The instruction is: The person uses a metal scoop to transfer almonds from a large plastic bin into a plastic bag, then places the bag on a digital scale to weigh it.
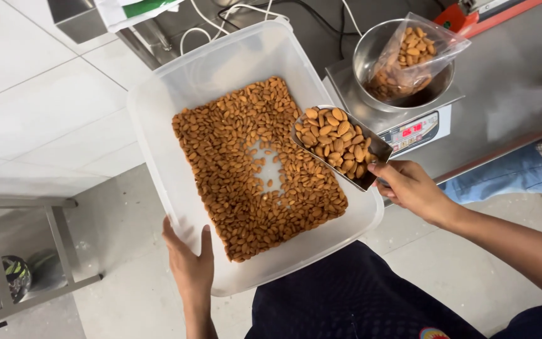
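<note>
The left hand [191,263] lay flat against the near left wall of a large clear plastic tub [158,125], fingers spread and pressed up the outside, thumb hooked over the rim, so it gripped the tub's edge rather than closing fully. Below and to the left, a grey metal shelf frame [26,251] stood on the tiled floor [32,94]. The tub held a shallow layer of brown almonds [233,182], thinned to a bare patch near the middle. Over the tub's right side hung a metal scoop [340,145], heaped with almonds and tilted slightly. The right hand [412,187] was clamped around the scoop's near end, fingers curled tight beneath it and thumb on top. Just behind the scoop, on the steel desk [509,94], sat a digital scale [409,122] with a lit display. A steel bowl [371,50] rested on the scale, and a clear plastic bag [418,53] partly filled with almonds stood in the bowl, its mouth open. White cables [221,19] ran along the desk behind the tub.
</note>
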